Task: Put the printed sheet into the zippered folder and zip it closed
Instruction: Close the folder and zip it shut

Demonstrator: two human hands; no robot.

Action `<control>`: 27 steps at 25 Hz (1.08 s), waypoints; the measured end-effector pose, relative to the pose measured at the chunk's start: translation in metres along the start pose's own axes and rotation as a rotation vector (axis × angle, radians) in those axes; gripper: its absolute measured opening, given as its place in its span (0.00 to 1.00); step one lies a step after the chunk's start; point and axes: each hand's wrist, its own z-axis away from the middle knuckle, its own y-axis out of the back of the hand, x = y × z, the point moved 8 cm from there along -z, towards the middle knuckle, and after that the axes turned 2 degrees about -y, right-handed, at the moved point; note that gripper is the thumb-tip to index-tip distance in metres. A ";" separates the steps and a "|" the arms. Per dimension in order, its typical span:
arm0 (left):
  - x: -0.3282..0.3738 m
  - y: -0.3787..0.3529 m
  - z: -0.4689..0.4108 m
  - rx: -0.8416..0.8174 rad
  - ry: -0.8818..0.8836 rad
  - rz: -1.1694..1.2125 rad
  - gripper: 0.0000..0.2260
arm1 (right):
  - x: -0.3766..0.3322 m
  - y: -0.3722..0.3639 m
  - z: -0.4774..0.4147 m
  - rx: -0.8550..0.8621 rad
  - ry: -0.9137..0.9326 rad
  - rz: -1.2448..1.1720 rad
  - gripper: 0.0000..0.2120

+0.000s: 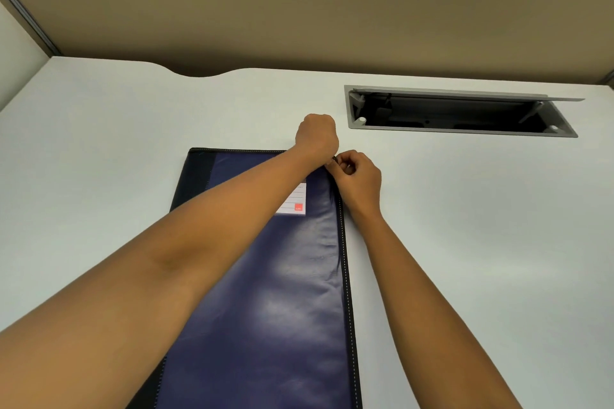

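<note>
A dark blue zippered folder (282, 292) with black stitched edging lies flat on the white desk (116, 159), its long side running away from me. A white label (294, 201) with a red square shows on its cover. My left hand (317, 138) is fisted on the folder's far right corner, pressing it down. Beside it, my right hand (360, 178) pinches the small zipper pull (335, 159) at that same corner. The zipper along the right edge looks closed. No printed sheet is visible.
A grey cable hatch (461, 113) with its lid raised is set into the desk at the far right. A brown partition wall (299, 10) stands behind the desk's far edge, which has a curved notch (199, 73).
</note>
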 end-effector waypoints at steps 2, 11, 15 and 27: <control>-0.009 0.003 -0.003 -0.002 0.034 -0.011 0.10 | 0.003 0.000 -0.001 0.008 -0.018 -0.005 0.09; -0.084 0.017 -0.003 -0.035 0.273 0.059 0.07 | 0.001 0.000 0.000 0.026 0.007 0.033 0.09; -0.127 0.031 0.004 -0.009 0.389 0.013 0.06 | 0.002 -0.002 0.001 0.021 0.005 0.041 0.09; -0.251 0.071 0.043 0.084 0.634 -0.013 0.09 | 0.002 -0.002 0.000 0.026 -0.002 0.056 0.10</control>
